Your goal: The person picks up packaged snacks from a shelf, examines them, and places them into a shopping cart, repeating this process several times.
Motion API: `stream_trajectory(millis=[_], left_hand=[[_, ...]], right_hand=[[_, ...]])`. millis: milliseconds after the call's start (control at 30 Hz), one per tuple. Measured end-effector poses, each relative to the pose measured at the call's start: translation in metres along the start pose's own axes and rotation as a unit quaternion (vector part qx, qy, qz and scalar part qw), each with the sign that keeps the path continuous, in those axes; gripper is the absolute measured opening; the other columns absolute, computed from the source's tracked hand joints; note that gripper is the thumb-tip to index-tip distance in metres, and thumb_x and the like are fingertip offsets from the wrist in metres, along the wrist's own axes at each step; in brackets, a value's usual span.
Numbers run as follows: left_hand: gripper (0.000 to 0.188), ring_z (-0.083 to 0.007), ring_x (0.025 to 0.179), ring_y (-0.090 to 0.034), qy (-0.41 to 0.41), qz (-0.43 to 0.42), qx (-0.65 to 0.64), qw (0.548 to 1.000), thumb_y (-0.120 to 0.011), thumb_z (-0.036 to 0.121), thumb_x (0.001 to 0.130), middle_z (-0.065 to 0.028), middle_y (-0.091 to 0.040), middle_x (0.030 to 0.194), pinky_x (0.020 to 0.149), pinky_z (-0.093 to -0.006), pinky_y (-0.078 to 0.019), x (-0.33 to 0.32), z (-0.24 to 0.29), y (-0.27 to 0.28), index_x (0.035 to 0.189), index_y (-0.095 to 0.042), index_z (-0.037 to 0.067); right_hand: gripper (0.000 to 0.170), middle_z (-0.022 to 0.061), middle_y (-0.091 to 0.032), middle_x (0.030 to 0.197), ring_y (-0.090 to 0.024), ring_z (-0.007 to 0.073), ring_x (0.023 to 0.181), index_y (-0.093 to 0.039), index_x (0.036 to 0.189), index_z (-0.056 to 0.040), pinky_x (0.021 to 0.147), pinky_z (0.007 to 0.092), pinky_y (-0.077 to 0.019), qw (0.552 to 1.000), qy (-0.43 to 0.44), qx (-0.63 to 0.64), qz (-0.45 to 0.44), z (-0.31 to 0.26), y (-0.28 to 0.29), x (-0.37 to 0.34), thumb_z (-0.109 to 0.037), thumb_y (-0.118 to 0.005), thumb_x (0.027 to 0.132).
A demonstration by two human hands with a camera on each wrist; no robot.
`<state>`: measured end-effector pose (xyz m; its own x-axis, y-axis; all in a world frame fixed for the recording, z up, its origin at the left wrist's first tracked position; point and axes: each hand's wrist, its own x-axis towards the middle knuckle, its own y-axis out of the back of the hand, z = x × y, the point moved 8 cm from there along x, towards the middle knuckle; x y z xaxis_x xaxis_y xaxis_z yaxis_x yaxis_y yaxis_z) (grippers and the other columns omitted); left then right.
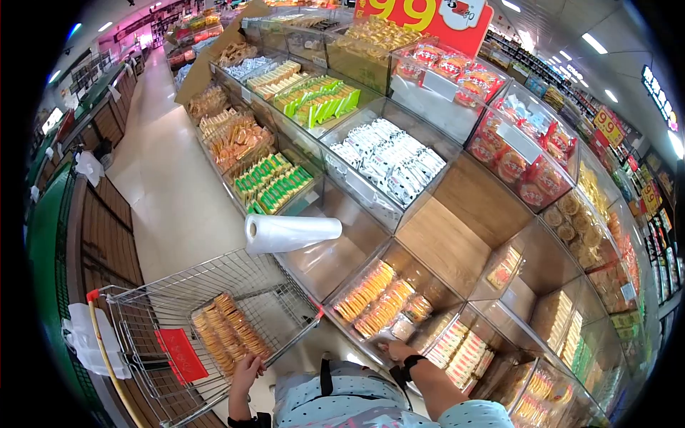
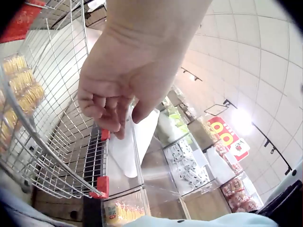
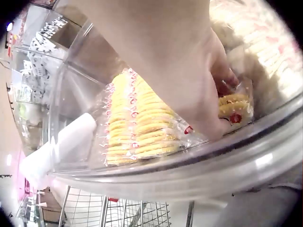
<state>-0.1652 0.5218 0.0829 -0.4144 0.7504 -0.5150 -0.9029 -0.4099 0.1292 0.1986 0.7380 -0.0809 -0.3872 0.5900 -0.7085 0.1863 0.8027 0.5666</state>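
Note:
My right hand point(image 1: 397, 350) reaches into a clear bin at its near edge. In the right wrist view, its thumb and fingers pinch a small clear packet of round yellow cookies point(image 3: 235, 108), partly hidden by the hand. Rows of similar cookie packets point(image 1: 365, 291) lie beside it in the same bin. My left hand point(image 1: 246, 372) hangs by the near side of the shopping cart point(image 1: 150, 307), fingers loosely curled with nothing in them. Inside the cart lies a large clear pack of round cookies point(image 1: 230, 332), just beyond the left hand in the head view.
A roll of clear plastic bags point(image 1: 294, 233) lies across the bins at the cart's far end. Bins of white-wrapped snacks point(image 1: 389, 160) and green-wrapped snacks point(image 1: 275, 182) stand behind. An aisle point(image 1: 153, 171) runs along the left, beside wooden-sided counters point(image 1: 100, 242).

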Motion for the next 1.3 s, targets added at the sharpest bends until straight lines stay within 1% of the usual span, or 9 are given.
stream_trajectory(millis=[200, 400, 533, 633, 733, 767, 900, 1100, 1300], left_hand=[[0.019, -0.0070, 0.051, -0.045, 0.034, 0.012, 0.022, 0.999, -0.039, 0.016, 0.082, -0.0026, -0.052, 0.062, 0.045, -0.0177, -0.0344, 0.005, 0.000, -0.001, 0.086, -0.050, 0.000], [0.018, -0.0063, 0.052, -0.044, -0.026, 0.059, -0.017, 0.998, -0.039, 0.013, 0.082, -0.0026, -0.051, 0.062, 0.046, -0.0179, -0.0350, 0.020, 0.016, 0.000, 0.087, -0.050, -0.001], [0.017, -0.0062, 0.052, -0.044, -0.034, 0.056, -0.026, 0.998, -0.040, 0.013, 0.081, -0.0024, -0.051, 0.062, 0.047, -0.0175, -0.0351, 0.031, 0.017, -0.011, 0.087, -0.050, 0.000], [0.017, -0.0063, 0.053, -0.045, -0.051, 0.038, -0.009, 0.998, -0.039, 0.013, 0.082, -0.0023, -0.051, 0.063, 0.048, -0.0171, -0.0352, 0.031, 0.017, -0.022, 0.087, -0.050, 0.001], [0.018, -0.0063, 0.053, -0.046, -0.027, 0.017, 0.028, 0.999, -0.039, 0.014, 0.082, -0.0019, -0.051, 0.063, 0.048, -0.0169, -0.0352, 0.025, 0.019, -0.026, 0.088, -0.050, 0.002], [0.018, -0.0063, 0.054, -0.046, -0.023, 0.015, 0.033, 0.999, -0.038, 0.014, 0.082, -0.0017, -0.051, 0.063, 0.048, -0.0169, -0.0353, 0.027, 0.014, -0.022, 0.088, -0.050, 0.002], [0.018, -0.0065, 0.053, -0.046, -0.020, 0.046, 0.030, 0.998, -0.037, 0.014, 0.082, -0.0014, -0.051, 0.062, 0.048, -0.0169, -0.0352, 0.026, 0.013, -0.005, 0.089, -0.050, 0.003], [0.017, -0.0080, 0.052, -0.047, -0.044, 0.051, 0.041, 0.997, -0.039, 0.012, 0.082, -0.0029, -0.052, 0.062, 0.047, -0.0187, -0.0377, 0.016, 0.007, 0.005, 0.088, -0.049, 0.000], [0.017, -0.0095, 0.053, -0.049, -0.021, 0.073, 0.026, 0.997, -0.039, 0.011, 0.082, -0.0051, -0.052, 0.062, 0.047, -0.0198, -0.0392, -0.004, -0.016, 0.007, 0.088, -0.049, -0.002]], right_hand=[[0.038, 0.0155, -0.052, 0.084, -0.049, 0.0258, 0.076, -0.050, 0.092, -0.0014, 0.064, 0.0329, -0.0407, 0.992, 0.011, 0.063, -0.106, -0.029, 0.011, -0.016, -0.025, -0.056, 0.064], [0.031, 0.0190, -0.052, 0.085, -0.047, 0.0307, 0.082, -0.052, 0.088, -0.0054, 0.070, 0.0385, -0.0385, 0.997, 0.012, -0.077, -0.010, -0.018, 0.030, -0.008, -0.025, -0.051, 0.064], [0.024, 0.0166, -0.053, 0.087, -0.042, 0.0357, 0.089, -0.055, 0.086, -0.0104, 0.088, 0.0395, -0.0253, 0.989, 0.075, -0.124, 0.008, 0.023, -0.007, 0.041, -0.019, -0.046, 0.065], [0.035, 0.0208, -0.012, 0.127, -0.033, 0.0372, 0.106, -0.051, 0.100, -0.0052, 0.085, 0.0436, -0.0317, 0.993, -0.052, -0.103, 0.002, 0.017, 0.012, 0.022, -0.028, -0.039, 0.076], [0.030, 0.0202, -0.033, 0.116, -0.031, 0.0366, 0.105, -0.051, 0.100, -0.0169, 0.089, 0.0395, -0.0254, 0.983, -0.015, -0.180, 0.023, 0.039, -0.006, 0.048, -0.019, -0.042, 0.071], [0.037, 0.0208, -0.014, 0.126, -0.024, 0.0337, 0.113, -0.043, 0.111, -0.0146, 0.090, 0.0399, -0.0256, 0.982, -0.039, -0.184, -0.028, 0.049, -0.013, 0.054, -0.022, -0.040, 0.075], [0.047, 0.0166, -0.005, 0.130, -0.011, 0.0310, 0.119, -0.030, 0.117, -0.0009, 0.095, 0.0383, -0.0149, 0.978, -0.087, -0.189, -0.013, 0.019, 0.021, 0.021, -0.027, -0.034, 0.079], [0.040, 0.0131, -0.009, 0.130, -0.013, 0.0303, 0.118, -0.037, 0.114, -0.0032, 0.095, 0.0381, -0.0136, 0.943, -0.129, -0.266, 0.154, 0.025, 0.043, 0.020, -0.023, -0.034, 0.079], [0.027, 0.0099, -0.036, 0.111, -0.037, 0.0255, 0.100, -0.052, 0.096, -0.0063, 0.079, 0.0353, -0.0353, 0.926, -0.170, -0.201, 0.271, 0.037, 0.093, 0.024, -0.017, -0.040, 0.076]])
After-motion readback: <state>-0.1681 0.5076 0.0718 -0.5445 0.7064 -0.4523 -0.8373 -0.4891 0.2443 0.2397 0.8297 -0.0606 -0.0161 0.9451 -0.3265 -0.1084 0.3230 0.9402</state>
